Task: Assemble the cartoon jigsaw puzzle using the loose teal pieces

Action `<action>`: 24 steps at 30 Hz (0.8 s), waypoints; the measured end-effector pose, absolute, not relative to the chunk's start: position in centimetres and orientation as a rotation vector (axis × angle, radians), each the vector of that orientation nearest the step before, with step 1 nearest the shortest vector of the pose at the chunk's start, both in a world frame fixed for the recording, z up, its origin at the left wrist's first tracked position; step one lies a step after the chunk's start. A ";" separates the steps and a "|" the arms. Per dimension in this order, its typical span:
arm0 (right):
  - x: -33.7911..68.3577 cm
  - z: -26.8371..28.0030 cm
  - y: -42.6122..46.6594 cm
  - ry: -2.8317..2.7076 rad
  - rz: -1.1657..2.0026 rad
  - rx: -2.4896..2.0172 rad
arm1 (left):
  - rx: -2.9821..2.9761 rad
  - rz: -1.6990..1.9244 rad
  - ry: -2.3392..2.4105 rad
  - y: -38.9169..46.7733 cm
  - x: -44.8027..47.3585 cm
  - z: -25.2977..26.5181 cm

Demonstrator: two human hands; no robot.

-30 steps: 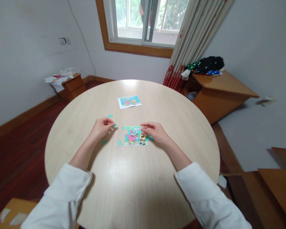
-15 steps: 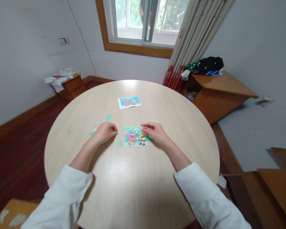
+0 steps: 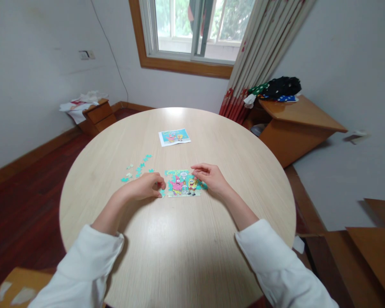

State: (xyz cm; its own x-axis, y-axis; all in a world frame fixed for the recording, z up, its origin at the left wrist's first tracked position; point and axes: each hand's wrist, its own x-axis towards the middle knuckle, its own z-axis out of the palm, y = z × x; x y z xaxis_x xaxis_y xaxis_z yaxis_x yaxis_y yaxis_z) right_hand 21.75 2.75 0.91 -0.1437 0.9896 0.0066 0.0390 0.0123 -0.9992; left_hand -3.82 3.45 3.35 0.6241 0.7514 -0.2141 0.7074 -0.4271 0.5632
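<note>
A partly assembled jigsaw puzzle (image 3: 177, 185) with cartoon characters lies flat on the round table. My left hand (image 3: 149, 186) is just left of it, thumb and fingers apart around a loose teal puzzle piece (image 3: 162, 193). Whether they touch that piece I cannot tell. My right hand (image 3: 208, 175) hovers at or rests on the puzzle's upper right corner, its fingers loosely curled with a gap to the thumb and nothing visible between them. Teal pieces (image 3: 204, 186) show beneath it at the right edge. More loose pieces (image 3: 138, 170) are scattered beyond my left hand.
A printed reference picture (image 3: 175, 137) lies farther back on the pale round table (image 3: 186, 248). Behind it are a window and a curtain (image 3: 259, 47). A tilted wooden cabinet (image 3: 295, 128) with cloths on top stands at the right, and a small drawer unit (image 3: 99, 117) at the left.
My left hand has moved slightly right and nearer to me, its thumb and fingers spreading around the loose piece. More pieces behind it are uncovered. My right hand has barely shifted.
</note>
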 end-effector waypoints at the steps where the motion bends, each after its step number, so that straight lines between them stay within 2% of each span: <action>1: 21.8 0.9 2.8 -1.351 1.283 -1.158 | 2.230 0.062 1.137 3.4 -3.7 3.4; 11: 22.0 1.2 2.9 -1.315 1.250 -1.164 | 2.264 -0.048 1.148 2.8 -3.0 4.6; 24: 23.3 2.5 3.3 -1.180 1.145 -1.240 | 2.113 0.084 1.115 2.8 -3.3 4.3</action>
